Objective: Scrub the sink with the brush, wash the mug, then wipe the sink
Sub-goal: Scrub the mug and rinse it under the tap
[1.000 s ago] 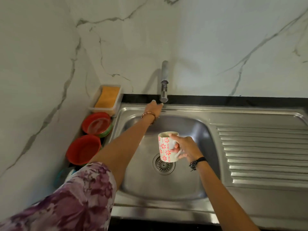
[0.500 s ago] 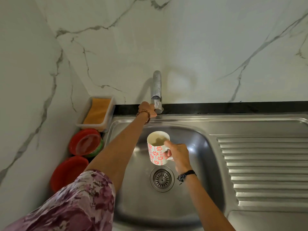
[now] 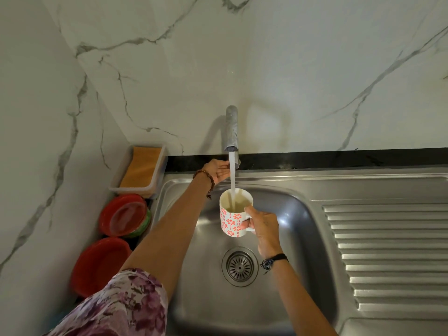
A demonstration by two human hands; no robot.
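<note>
Water's running from the tap [image 3: 232, 128] straight into the mug [image 3: 234, 212], and I've got that mug in my right hand [image 3: 264, 227], fingers curled through its handle, holding it upright over the sink [image 3: 303, 238] basin, above the drain [image 3: 240, 266]. My left hand [image 3: 219, 169] is up at the tap's base, just behind the stream; gripping or only resting there, I can't tell.

mug [image 3: 233, 220] — white, red flowers | upright, filling under stream | above steel sink [image 3: 298, 263] basin
</note>
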